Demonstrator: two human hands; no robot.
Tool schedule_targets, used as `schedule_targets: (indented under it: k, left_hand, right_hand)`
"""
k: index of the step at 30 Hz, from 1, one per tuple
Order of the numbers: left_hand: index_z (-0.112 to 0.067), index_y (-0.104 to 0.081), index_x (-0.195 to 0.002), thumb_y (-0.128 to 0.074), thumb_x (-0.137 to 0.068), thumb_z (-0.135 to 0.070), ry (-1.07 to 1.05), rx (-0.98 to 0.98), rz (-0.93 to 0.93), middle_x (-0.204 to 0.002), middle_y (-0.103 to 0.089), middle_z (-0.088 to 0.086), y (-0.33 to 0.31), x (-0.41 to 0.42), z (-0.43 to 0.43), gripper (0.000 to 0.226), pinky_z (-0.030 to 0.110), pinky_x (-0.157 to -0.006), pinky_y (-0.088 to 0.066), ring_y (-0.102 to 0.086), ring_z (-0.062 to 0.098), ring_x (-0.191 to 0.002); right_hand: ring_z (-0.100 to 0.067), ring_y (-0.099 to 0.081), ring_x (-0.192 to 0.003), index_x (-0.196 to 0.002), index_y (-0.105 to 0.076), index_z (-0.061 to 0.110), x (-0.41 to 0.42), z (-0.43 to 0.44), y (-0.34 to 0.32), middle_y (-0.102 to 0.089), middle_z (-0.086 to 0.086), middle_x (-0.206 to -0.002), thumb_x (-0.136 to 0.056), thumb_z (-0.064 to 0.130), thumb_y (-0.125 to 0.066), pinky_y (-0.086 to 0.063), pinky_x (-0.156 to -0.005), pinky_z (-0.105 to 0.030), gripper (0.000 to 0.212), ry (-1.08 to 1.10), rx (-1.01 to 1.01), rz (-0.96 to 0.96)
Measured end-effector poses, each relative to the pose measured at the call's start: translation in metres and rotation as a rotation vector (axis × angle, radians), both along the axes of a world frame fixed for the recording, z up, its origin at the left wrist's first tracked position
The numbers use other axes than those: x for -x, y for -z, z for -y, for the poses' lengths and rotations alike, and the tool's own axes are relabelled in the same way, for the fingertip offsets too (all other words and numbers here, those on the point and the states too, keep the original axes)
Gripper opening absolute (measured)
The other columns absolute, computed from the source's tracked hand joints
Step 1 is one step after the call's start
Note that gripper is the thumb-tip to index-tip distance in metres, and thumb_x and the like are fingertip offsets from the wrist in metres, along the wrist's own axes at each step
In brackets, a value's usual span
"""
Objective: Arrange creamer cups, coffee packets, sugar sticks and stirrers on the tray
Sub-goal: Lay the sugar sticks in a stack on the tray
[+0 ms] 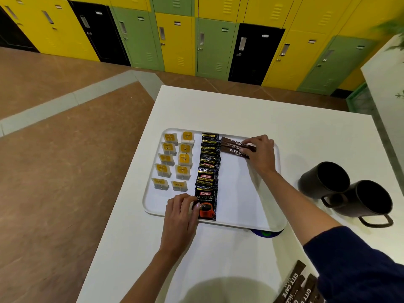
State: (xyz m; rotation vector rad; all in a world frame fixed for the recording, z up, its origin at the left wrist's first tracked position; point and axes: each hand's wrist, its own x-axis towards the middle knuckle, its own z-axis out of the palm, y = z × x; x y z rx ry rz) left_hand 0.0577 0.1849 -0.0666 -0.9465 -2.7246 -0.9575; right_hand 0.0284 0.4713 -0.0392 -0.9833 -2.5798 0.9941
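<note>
Overhead, both hands work a white tray (270, 212) set on a white desk (284, 127).

Behind the desk stand lockers (177, 42) in yellow, green and black; two dark mugs (345, 193) sit on the desk just right of the tray. On the tray, tea bags (175, 161) fill two columns at left, a column of overlapping black coffee packets (208, 169) runs down the middle, and brown sugar sticks (232, 147) lie at the far right of it. The right hand (261, 154) rests on those sticks, fingertips pinching them. The left hand (180, 213) grips the left edge of the nearest coffee packet. More sugar sticks (296, 287) lie loose on the desk at the near right.
</note>
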Motion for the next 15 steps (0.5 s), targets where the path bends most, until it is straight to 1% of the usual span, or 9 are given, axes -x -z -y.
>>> schedule_targets:
  k: [3, 5, 9, 13, 15]
  left_hand:
    - [-0.015, -0.054, -0.111, -0.043, -0.094, -0.033, 0.011, -0.03, 0.023, -0.112, -0.056, 0.003, 0.0006, -0.0013, -0.0029, 0.026, 0.02, -0.092, -0.035, -0.045, 0.015, -0.105]
    - [-0.017, -0.053, -0.112, -0.046, -0.093, -0.032, 0.048, -0.03, 0.023, -0.117, -0.053, 0.001, 0.0019, -0.0028, -0.006, 0.025, 0.02, -0.096, -0.035, -0.044, 0.015, -0.11]
    - [-0.02, -0.052, -0.114, -0.046, -0.094, -0.034, 0.074, -0.037, 0.068, -0.121, -0.051, -0.001, 0.0029, -0.0063, -0.0095, 0.025, 0.021, -0.099, -0.036, -0.044, 0.012, -0.114]
    - [-0.02, -0.051, -0.115, -0.047, -0.094, -0.033, 0.073, -0.045, 0.1, -0.124, -0.049, -0.003, 0.0037, -0.0051, -0.0091, 0.026, 0.018, -0.101, -0.033, -0.043, 0.011, -0.116]
    - [-0.019, -0.051, -0.117, -0.047, -0.093, -0.034, 0.073, -0.049, 0.112, -0.125, -0.049, -0.002, 0.0031, -0.0037, -0.0092, 0.028, 0.017, -0.102, -0.031, -0.042, 0.01, -0.117]
  right_hand:
    - [-0.023, -0.045, -0.104, -0.097, -0.074, 0.019, 0.003, 0.0011, 0.0003, -0.059, -0.003, -0.106, -0.081, 0.022, -0.07, -0.032, -0.086, -0.03, 0.017, -0.056, -0.068, -0.021]
    - [-0.021, -0.047, -0.103, -0.096, -0.075, 0.019, 0.0046, 0.0019, 0.0009, -0.061, 0.001, -0.106, -0.082, 0.02, -0.069, -0.03, -0.085, -0.029, 0.015, -0.069, -0.075, -0.027]
    - [-0.019, -0.054, -0.098, -0.092, -0.076, 0.02, 0.0052, 0.0034, 0.002, -0.067, 0.002, -0.098, -0.081, 0.016, -0.07, -0.041, -0.088, -0.037, 0.013, -0.071, -0.025, -0.044]
    - [-0.018, -0.057, -0.097, -0.091, -0.076, 0.02, 0.0073, 0.0018, -0.0004, -0.07, 0.003, -0.096, -0.081, 0.015, -0.069, -0.042, -0.086, -0.036, 0.013, -0.078, -0.04, -0.028]
    - [-0.018, -0.056, -0.097, -0.091, -0.076, 0.021, 0.0083, 0.0009, -0.0005, -0.07, 0.003, -0.096, -0.081, 0.015, -0.068, -0.042, -0.087, -0.037, 0.014, -0.073, -0.049, -0.009]
